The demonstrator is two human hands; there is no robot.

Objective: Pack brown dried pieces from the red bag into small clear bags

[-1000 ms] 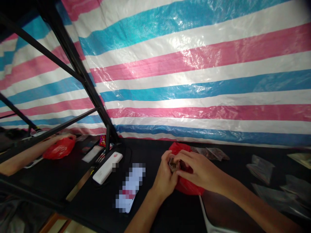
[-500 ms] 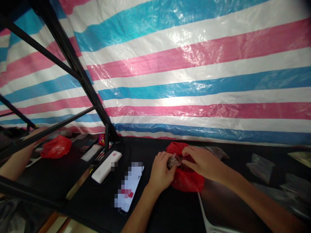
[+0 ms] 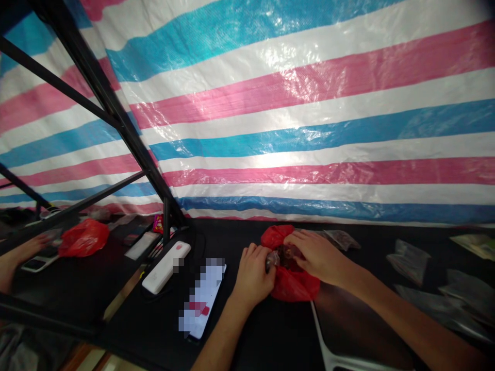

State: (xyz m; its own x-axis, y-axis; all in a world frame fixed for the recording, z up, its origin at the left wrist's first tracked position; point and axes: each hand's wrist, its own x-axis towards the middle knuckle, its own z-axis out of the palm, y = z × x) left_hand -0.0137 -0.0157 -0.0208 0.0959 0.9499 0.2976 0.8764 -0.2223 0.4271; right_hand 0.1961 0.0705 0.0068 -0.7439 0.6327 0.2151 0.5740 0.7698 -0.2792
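My left hand [image 3: 253,273] is curled round a small clear plastic bag [image 3: 273,259], just left of the red plastic bag [image 3: 296,286]. The red bag lies on the black tabletop with its mouth spread, and small dark brown pieces [image 3: 285,252] show inside. Over that mouth, my right hand [image 3: 323,255] is bent with its fingertips down among the brown pieces. The fingers look closed, but their tips are partly hidden, so what they pinch cannot be made out.
A phone [image 3: 207,301] and a white power strip-like block [image 3: 167,267] lie to the left. Right of the red bag are a dark metal-edged tray [image 3: 317,330] and several clear packets [image 3: 410,263]. Past the black frame post [image 3: 145,165], another person's hand [image 3: 29,247] is near a second red bag [image 3: 85,238].
My right hand has moved from beside the clear bag down into the red bag's mouth. The clear bag stays in my left hand. The other person's hand has shifted, uncovering a phone.
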